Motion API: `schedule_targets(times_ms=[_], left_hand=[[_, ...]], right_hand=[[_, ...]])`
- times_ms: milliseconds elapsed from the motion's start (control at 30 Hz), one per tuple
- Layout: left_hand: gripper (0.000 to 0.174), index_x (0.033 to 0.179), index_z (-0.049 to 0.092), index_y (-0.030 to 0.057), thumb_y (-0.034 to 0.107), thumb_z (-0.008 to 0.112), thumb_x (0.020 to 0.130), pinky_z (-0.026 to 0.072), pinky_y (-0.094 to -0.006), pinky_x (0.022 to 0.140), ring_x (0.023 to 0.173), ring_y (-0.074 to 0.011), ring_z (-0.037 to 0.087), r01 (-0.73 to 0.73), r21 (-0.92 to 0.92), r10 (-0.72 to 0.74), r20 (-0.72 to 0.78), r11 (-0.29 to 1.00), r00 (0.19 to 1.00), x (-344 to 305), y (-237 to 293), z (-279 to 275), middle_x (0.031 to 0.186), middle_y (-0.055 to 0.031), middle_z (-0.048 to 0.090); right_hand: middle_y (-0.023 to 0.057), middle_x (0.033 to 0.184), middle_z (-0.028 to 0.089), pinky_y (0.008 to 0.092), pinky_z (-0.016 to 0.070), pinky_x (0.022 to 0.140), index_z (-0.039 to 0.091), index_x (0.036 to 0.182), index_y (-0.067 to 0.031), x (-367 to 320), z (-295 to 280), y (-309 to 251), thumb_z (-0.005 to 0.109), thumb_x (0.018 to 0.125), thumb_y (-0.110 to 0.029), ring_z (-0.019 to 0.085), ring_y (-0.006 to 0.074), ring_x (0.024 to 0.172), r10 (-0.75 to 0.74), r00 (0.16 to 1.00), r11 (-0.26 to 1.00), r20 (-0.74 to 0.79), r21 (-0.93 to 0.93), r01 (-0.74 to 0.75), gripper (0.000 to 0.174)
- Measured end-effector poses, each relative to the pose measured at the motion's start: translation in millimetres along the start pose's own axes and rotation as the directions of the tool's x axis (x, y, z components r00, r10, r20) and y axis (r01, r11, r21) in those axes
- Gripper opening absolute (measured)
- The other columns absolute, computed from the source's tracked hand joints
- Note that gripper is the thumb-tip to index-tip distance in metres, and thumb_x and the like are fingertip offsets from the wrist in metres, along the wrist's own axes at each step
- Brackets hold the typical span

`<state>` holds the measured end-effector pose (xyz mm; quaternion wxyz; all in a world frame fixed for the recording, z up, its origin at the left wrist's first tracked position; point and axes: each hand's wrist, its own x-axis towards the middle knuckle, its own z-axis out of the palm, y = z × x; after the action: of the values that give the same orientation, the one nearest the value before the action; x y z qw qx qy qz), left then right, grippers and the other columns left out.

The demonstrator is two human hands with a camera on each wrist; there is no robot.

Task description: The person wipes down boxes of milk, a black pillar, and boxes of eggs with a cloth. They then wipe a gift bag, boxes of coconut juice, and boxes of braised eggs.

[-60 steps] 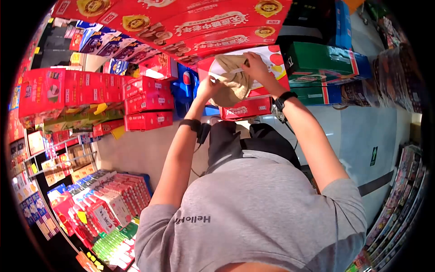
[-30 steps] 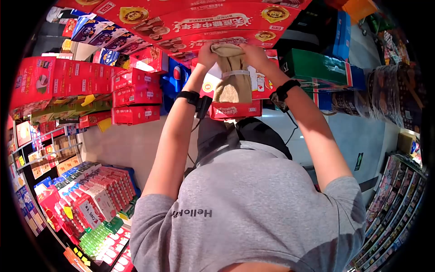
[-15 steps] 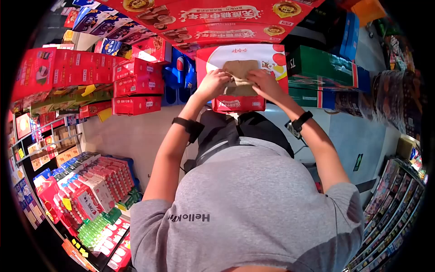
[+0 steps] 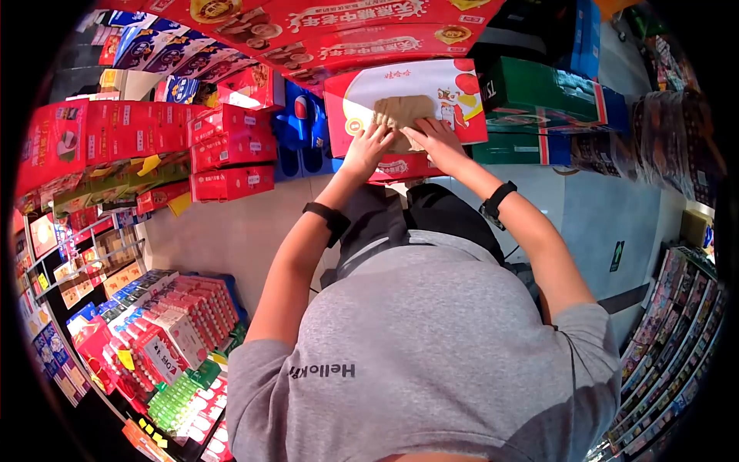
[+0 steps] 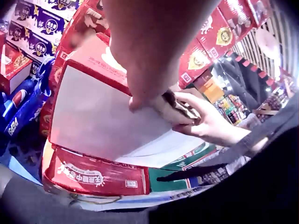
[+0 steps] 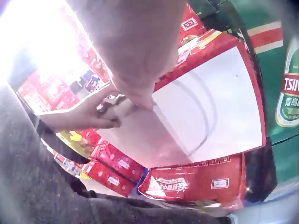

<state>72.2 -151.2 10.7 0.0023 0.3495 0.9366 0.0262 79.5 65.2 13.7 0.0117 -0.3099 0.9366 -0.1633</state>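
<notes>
A folded tan cloth (image 4: 403, 110) lies on the white and red top of a carton (image 4: 358, 92) in front of the person. My left hand (image 4: 366, 149) holds the cloth's near left part, fingers pointing forward. Close beside it, my right hand (image 4: 440, 145) holds the right part. In the left wrist view the right hand (image 5: 210, 122) has thumb and fingers on either side of the cloth (image 5: 167, 113). The right wrist view shows the left hand (image 6: 86, 114) with its fingers bent at the cloth's edge. Both hands hide the cloth's near portion.
Stacked red cartons (image 4: 346, 35) rise just beyond the work. Green cartons (image 4: 531, 96) stand to the right, blue packages (image 4: 296, 115) and red boxes (image 4: 231, 150) to the left. Below the carton top is another red box (image 4: 408, 165). Shelves (image 4: 670, 323) line the far right.
The tan cloth, earlier held up with a pale band showing, has been lowered and folded onto the carton. Since half a second ago the hands have drawn slightly closer together.
</notes>
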Motion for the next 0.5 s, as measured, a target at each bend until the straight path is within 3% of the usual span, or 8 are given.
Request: schedule_targets(times_ms=[100, 200, 267, 300, 333, 400, 433, 500], left_hand=[[0.031, 0.099, 0.054, 0.0086, 0.01, 0.061, 0.068, 0.0479, -0.0358, 0.075, 0.097, -0.0263, 0.05, -0.004, -0.282, 0.008, 0.013, 0.959, 1.0, 7.2, -8.6, -3.8, 0.094, -0.0076, 0.052], [0.022, 0.095, 0.056, 0.0086, 0.009, 0.056, 0.073, 0.0485, -0.0398, 0.071, 0.09, -0.0305, 0.054, 0.08, -0.383, -0.057, 0.073, 0.92, 0.996, 13.2, -21.0, -12.3, 0.088, -0.0105, 0.054], [0.017, 0.091, 0.056, 0.0067, 0.008, 0.046, 0.077, 0.0467, -0.0454, 0.066, 0.079, -0.0368, 0.058, 0.269, -0.495, -0.306, 0.006, 0.826, 0.952, 26.5, -18.5, -40.4, 0.082, -0.0174, 0.059], [0.016, 0.09, 0.055, 0.0064, 0.009, 0.046, 0.078, 0.0465, -0.0456, 0.066, 0.079, -0.0372, 0.058, 0.301, -0.458, -0.337, 0.004, 0.836, 0.942, 37.3, -21.5, -57.6, 0.083, -0.0182, 0.06], [0.015, 0.09, 0.055, 0.0061, 0.01, 0.046, 0.078, 0.0462, -0.0459, 0.065, 0.079, -0.0376, 0.058, 0.336, -0.422, -0.37, 0.001, 0.842, 0.929, 48.5, -26.3, -69.8, 0.085, -0.019, 0.06], [0.017, 0.09, 0.054, 0.0046, 0.014, 0.048, 0.078, 0.0464, -0.0453, 0.065, 0.077, -0.038, 0.059, 0.26, -0.426, -0.307, -0.045, 0.867, 0.951, 65.1, -37.7, -85.4, 0.083, -0.0203, 0.06], [0.019, 0.09, 0.054, 0.0033, 0.015, 0.049, 0.077, 0.0465, -0.0452, 0.065, 0.077, -0.0378, 0.059, 0.162, -0.402, -0.235, -0.141, 0.901, 0.962, 70.4, -42.6, -81.8, 0.082, -0.0208, 0.06], [0.019, 0.092, 0.055, 0.0032, 0.015, 0.049, 0.078, 0.0468, -0.0443, 0.068, 0.08, -0.0381, 0.059, 0.168, -0.318, -0.206, -0.091, 0.933, 0.974, 81.9, -42.6, -87.1, 0.083, -0.0215, 0.06]], right_hand=[[0.008, 0.112, 0.05, 0.0372, 0.0397, 0.088, 0.053, 0.117, -0.0154, 9.3, 0.2, 8.5, 0.064, 0.062, -0.001, 0.045, 0.0278, 0.108, 0.005, 1.0, 0.994, 0.018, 0.105, -0.007, 0.058], [0.0076, 0.103, 0.056, 0.0382, 0.0416, 0.084, 0.058, 0.107, -0.0123, 19.9, -13.5, 14.2, 0.057, 0.067, 0.001, 0.051, 0.0279, 0.1, -0.032, 0.999, 0.987, 0.026, 0.159, 0.028, 0.042], [0.0105, 0.103, 0.056, 0.0395, 0.0429, 0.082, 0.058, 0.108, -0.01, 35.0, -25.5, 17.2, 0.053, 0.071, 0.001, 0.052, 0.0309, 0.096, 0.167, 0.985, 0.924, 0.041, 0.342, -0.171, 0.038], [0.0124, 0.101, 0.058, 0.0378, 0.0451, 0.08, 0.056, 0.107, -0.0045, 41.4, -25.2, 22.2, 0.052, 0.077, -0.002, 0.056, 0.0309, 0.092, 0.088, 0.965, 0.914, -0.246, 0.406, 0.02, 0.031], [0.0124, 0.101, 0.058, 0.0378, 0.0451, 0.08, 0.056, 0.107, -0.0045, 50.6, -27.6, 26.0, 0.052, 0.077, -0.002, 0.056, 0.0309, 0.092, 0.081, 0.966, 0.916, -0.246, 0.401, 0.026, 0.031], [0.0151, 0.087, 0.06, 0.0351, 0.047, 0.073, 0.057, 0.101, -0.0028, 72.1, -35.2, 33.7, 0.053, 0.078, -0.006, 0.059, 0.0292, 0.082, 0.162, 0.879, 0.758, -0.448, 0.628, 0.18, 0.024], [0.0158, 0.081, 0.061, 0.031, 0.0466, 0.071, 0.055, 0.101, -0.0001, 75.1, -36.9, 43.8, 0.052, 0.08, -0.007, 0.059, 0.0231, 0.075, 0.226, 0.974, 0.524, -0.007, 0.844, -0.116, 0.022], [0.0154, 0.08, 0.061, 0.0301, 0.0463, 0.07, 0.055, 0.1, 0.0001, 77.6, -40.5, 38.2, 0.052, 0.08, -0.006, 0.057, 0.0216, 0.072, 0.192, 0.974, 0.577, -0.115, 0.817, -0.017, 0.021]])
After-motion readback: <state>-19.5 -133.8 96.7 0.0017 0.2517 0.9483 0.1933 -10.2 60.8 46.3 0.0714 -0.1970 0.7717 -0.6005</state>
